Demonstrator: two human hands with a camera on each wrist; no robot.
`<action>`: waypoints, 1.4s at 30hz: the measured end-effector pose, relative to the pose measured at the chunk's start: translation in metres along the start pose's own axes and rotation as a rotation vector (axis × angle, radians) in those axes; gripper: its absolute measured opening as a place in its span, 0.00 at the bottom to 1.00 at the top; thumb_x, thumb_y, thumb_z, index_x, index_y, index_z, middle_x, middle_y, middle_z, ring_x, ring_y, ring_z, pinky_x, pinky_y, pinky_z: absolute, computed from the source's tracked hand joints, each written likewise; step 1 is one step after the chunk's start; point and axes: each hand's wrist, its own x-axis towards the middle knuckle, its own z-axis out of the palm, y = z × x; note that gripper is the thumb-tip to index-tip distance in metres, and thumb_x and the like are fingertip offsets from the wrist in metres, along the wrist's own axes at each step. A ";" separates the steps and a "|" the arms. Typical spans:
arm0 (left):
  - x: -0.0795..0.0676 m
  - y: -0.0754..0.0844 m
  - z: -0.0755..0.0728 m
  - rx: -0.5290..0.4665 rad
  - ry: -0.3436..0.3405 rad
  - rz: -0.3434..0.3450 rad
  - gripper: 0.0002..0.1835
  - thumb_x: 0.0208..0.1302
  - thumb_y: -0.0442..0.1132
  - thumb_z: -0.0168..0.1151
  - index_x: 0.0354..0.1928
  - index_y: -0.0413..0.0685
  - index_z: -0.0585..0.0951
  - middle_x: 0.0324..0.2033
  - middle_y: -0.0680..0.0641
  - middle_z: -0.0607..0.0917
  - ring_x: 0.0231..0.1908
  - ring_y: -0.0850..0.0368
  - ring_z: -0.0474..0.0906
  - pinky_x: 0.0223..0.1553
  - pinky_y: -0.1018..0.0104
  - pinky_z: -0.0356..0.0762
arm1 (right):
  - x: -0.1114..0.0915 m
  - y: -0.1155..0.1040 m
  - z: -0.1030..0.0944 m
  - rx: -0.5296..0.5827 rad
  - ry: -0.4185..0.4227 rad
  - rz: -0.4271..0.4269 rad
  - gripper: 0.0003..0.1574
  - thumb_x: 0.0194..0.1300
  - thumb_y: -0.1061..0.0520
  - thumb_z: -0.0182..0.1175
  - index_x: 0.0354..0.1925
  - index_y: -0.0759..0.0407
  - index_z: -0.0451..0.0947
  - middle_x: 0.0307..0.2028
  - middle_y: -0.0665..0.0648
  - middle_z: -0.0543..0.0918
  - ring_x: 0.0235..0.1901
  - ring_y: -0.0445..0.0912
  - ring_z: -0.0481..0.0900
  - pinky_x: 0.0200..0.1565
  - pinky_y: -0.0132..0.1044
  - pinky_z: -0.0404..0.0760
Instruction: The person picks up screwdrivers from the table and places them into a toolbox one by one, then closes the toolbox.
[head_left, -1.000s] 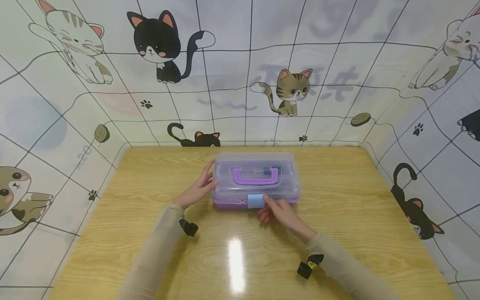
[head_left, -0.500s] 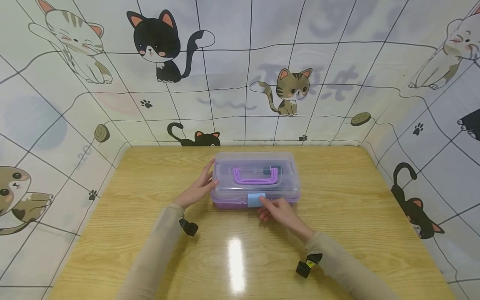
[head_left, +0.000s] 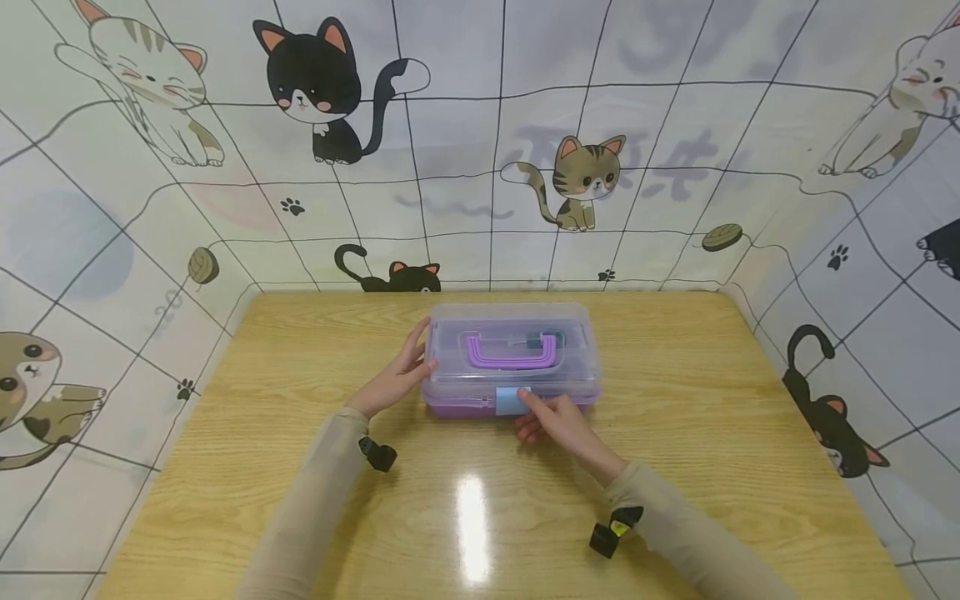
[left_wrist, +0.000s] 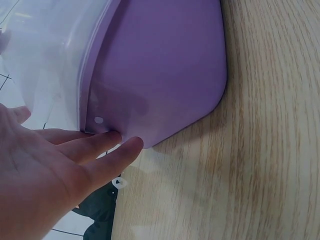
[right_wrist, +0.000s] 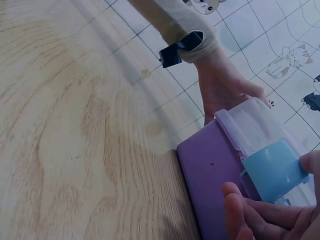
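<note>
A plastic storage box (head_left: 465, 408) with a purple base, a see-through lid and a purple handle (head_left: 512, 362) stands on the table, lid down. My left hand (head_left: 393, 379) rests along its left side, thumb on the lid's edge, and its fingers (left_wrist: 115, 157) reach the purple wall in the left wrist view. At the box's front, my right hand (head_left: 562, 425) has its thumb on the light blue latch (right_wrist: 275, 170). The other right fingers are loosely bent just below the latch, in front of the purple wall. Through the lid a dark teal item (head_left: 534, 341) shows faintly.
The wood-grain table (head_left: 660, 433) runs up to a cat-printed cloth wall (head_left: 450, 192) close behind the box, with similar walls left and right. Small black cameras (head_left: 377, 455) are strapped to both wrists.
My right thumb has slid slightly left, from the latch's right edge onto its face, and the right wrist has shifted a little left. The left hand and the box stay put.
</note>
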 end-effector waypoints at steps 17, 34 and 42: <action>0.006 -0.026 -0.002 0.003 0.026 0.034 0.40 0.75 0.43 0.49 0.76 0.68 0.36 0.74 0.38 0.46 0.69 0.38 0.52 0.65 0.45 0.57 | 0.022 0.047 0.003 0.031 -0.034 0.032 0.40 0.73 0.41 0.50 0.31 0.79 0.81 0.26 0.68 0.84 0.26 0.57 0.84 0.35 0.51 0.84; 0.005 -0.024 -0.003 0.010 0.023 -0.009 0.41 0.76 0.40 0.47 0.76 0.69 0.34 0.75 0.42 0.42 0.71 0.41 0.46 0.66 0.46 0.55 | 0.028 0.052 0.003 0.136 -0.078 0.051 0.38 0.74 0.45 0.48 0.38 0.83 0.78 0.30 0.71 0.84 0.29 0.56 0.85 0.38 0.52 0.84; 0.000 -0.012 0.000 0.027 0.033 -0.006 0.40 0.75 0.42 0.49 0.76 0.65 0.36 0.74 0.39 0.43 0.70 0.37 0.48 0.66 0.41 0.54 | 0.024 0.049 0.008 0.162 -0.019 0.092 0.39 0.70 0.39 0.52 0.36 0.78 0.81 0.28 0.66 0.86 0.26 0.50 0.86 0.31 0.39 0.84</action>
